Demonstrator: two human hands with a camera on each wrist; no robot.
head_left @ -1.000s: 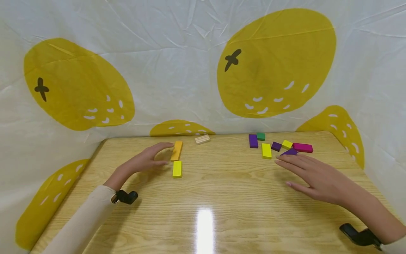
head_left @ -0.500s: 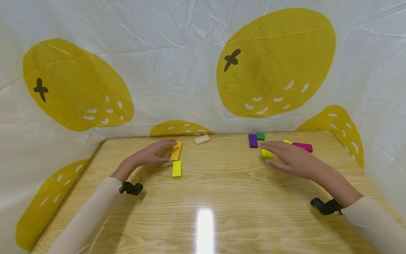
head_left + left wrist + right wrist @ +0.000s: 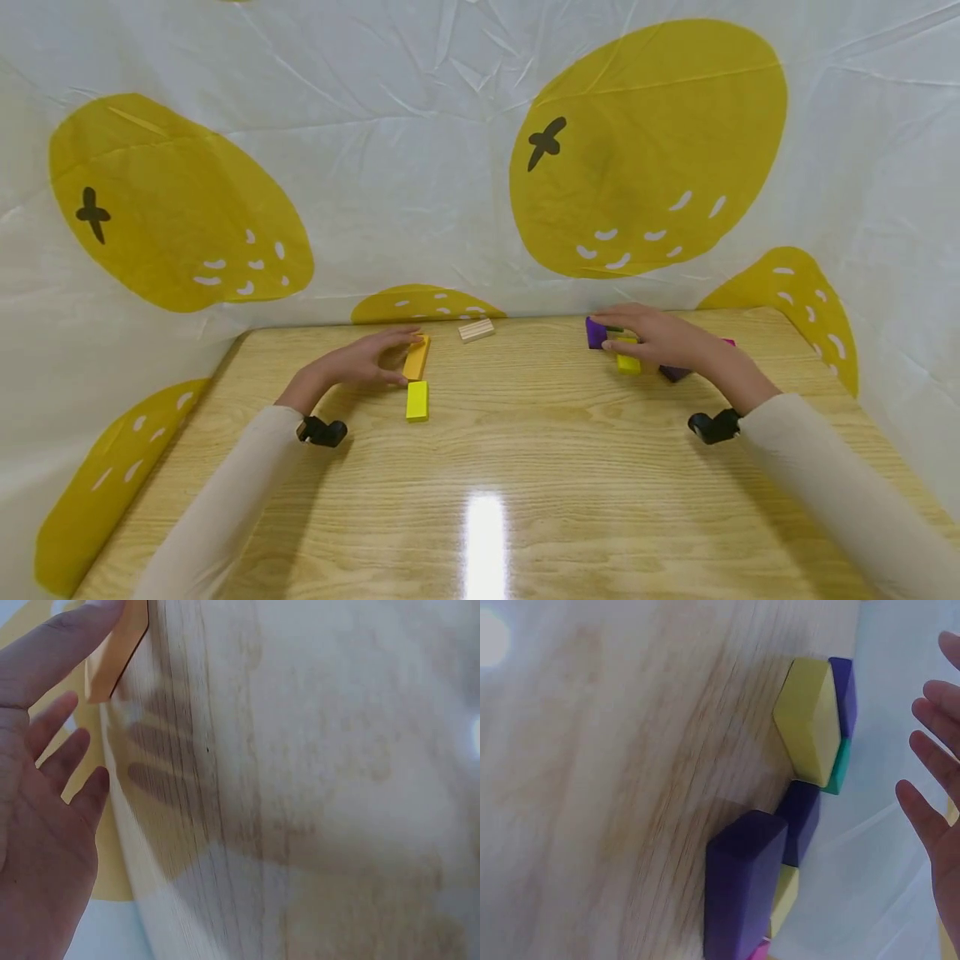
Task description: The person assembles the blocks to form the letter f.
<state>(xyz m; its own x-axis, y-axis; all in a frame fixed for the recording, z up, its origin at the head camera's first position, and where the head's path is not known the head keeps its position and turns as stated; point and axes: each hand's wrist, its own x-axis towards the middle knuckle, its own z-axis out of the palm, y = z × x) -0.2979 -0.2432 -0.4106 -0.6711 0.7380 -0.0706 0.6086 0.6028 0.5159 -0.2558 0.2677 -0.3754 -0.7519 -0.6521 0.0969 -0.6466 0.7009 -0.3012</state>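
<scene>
My left hand [image 3: 348, 360] pinches an orange rectangular block [image 3: 417, 358] lengthwise, index finger at its far end and thumb at its near end. A yellow block [image 3: 417, 402] lies just nearer, touching or almost touching it. In the left wrist view, the thumb overlaps the orange block [image 3: 120, 652] while other fingers hang loosely. Over on the right, my right hand [image 3: 663, 337] reaches above several blocks, its fingertips beside a purple block [image 3: 596, 334]. A yellow block [image 3: 628, 363] is partly under that hand. The right wrist view shows its fingers [image 3: 937, 757] spread and holding nothing.
A striped plain wood block [image 3: 476, 331] lies by the back edge. Dark purple [image 3: 673, 374] and magenta [image 3: 729, 342] blocks are mostly hidden by the right hand. A green block [image 3: 838, 769] shows in the right wrist view. A patterned cloth [image 3: 405, 167] hangs behind the table.
My right hand has moved left and away across the blocks to the purple one. My left hand has moved slightly right and closed in on the orange block's ends.
</scene>
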